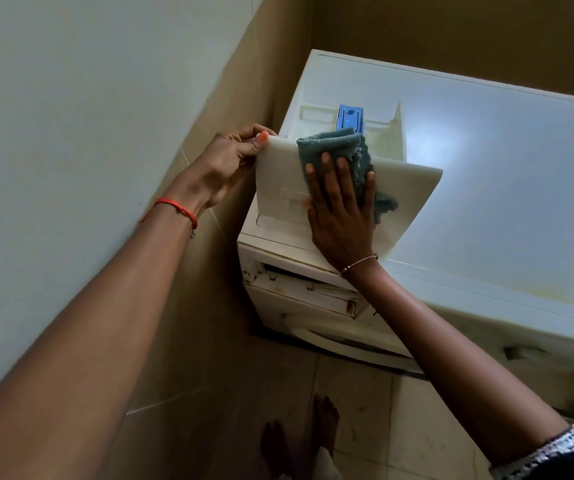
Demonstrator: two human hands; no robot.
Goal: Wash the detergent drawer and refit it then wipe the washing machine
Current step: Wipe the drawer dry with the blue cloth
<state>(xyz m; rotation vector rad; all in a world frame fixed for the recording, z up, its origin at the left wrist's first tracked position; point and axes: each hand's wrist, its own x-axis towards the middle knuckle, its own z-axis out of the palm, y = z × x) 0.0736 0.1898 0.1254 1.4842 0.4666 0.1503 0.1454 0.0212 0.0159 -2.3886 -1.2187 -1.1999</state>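
The washing machine (486, 174) fills the right of the view, its broad white top catching the light, with a wall close on its left. In its front, just below your right wrist, the slot (299, 275) for the drawer stands open and looks grimy round the edges.

The drawer (410, 192) is out of that slot. It rests on the top of the machine at the near left corner, with its pale front panel turned up towards you. So the refit is not yet done, and the step in hand looks like wiping the panel.

The blue-grey cloth (330, 143) lies bunched on the panel, with its upper edge over the panel's rim. Your right hand (341, 216) lies flat on it, fingers straight and spread, pressing it to the panel. Your left hand (226, 164) pinches the panel's upper left corner between thumb and fingers to steady it.

To do this well:
- Keep that left pinch firm so the drawer does not skid on the smooth top.
- Spread the cloth flatter so more of it meets the panel.
- Draw it in long overlapping strokes from rim to foot, and finish along the edges and the handle recess.

Behind the cloth, the small blue insert (349, 117) sits in the drawer's tray. It likely needs the cloth's corner worked around it.
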